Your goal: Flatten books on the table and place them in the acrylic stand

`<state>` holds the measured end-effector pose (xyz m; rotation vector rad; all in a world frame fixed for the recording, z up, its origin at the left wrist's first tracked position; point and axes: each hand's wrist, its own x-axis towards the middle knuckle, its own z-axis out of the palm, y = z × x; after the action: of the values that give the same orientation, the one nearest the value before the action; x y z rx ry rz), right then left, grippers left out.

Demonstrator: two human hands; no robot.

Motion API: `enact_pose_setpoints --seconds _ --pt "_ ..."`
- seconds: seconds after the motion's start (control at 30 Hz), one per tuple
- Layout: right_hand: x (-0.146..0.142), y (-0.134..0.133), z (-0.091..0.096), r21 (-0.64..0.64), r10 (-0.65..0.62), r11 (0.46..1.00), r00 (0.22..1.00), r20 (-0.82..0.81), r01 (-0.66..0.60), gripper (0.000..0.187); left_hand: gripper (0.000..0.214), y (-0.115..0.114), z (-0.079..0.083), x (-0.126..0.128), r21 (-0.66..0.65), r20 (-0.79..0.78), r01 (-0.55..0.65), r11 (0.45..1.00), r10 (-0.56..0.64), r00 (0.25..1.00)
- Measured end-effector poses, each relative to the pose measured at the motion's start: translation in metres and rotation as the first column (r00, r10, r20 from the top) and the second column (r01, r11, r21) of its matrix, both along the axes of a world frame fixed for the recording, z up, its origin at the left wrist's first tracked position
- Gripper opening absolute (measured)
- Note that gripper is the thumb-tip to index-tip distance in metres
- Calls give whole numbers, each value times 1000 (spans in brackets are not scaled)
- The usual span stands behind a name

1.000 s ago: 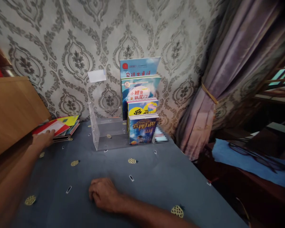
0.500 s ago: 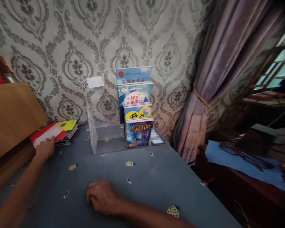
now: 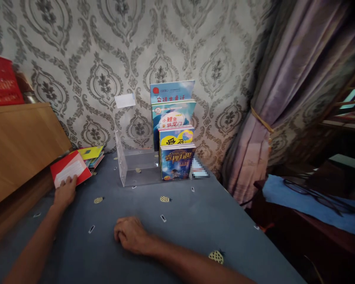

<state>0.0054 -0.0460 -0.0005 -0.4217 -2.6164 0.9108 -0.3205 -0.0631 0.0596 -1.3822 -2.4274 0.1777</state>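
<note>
My left hand [image 3: 65,192] grips the near edge of a red book with a white label [image 3: 70,170], lifted clear of the stack of thin books [image 3: 91,154] by the wall. My right hand [image 3: 130,234] rests as a loose fist on the blue tablecloth [image 3: 177,221], holding nothing. A clear acrylic book stand [image 3: 137,167] sits at the back of the table. Its right half holds several upright books [image 3: 176,134], stepped in height; its left half is bare.
A wooden cabinet [image 3: 17,138] stands at the left with a red crate [image 3: 1,81] on top. Patterned wallpaper backs the table. A purple curtain [image 3: 272,102] hangs at the right, beside a dark table with a blue cloth [image 3: 310,203].
My left hand has pulled the red book off the stack and toward me, tilting it up. My right hand has stayed in place.
</note>
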Motion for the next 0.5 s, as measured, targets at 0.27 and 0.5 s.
enact_pose_setpoints --seconds 0.27,0.5 --pt "1 -1 4 46 20 999 1000 12 -20 22 56 -22 -20 12 96 22 -44 994 42 999" --pt "3 -3 9 60 1 998 999 38 -3 22 58 -37 -26 26 111 47 -79 991 74 996"
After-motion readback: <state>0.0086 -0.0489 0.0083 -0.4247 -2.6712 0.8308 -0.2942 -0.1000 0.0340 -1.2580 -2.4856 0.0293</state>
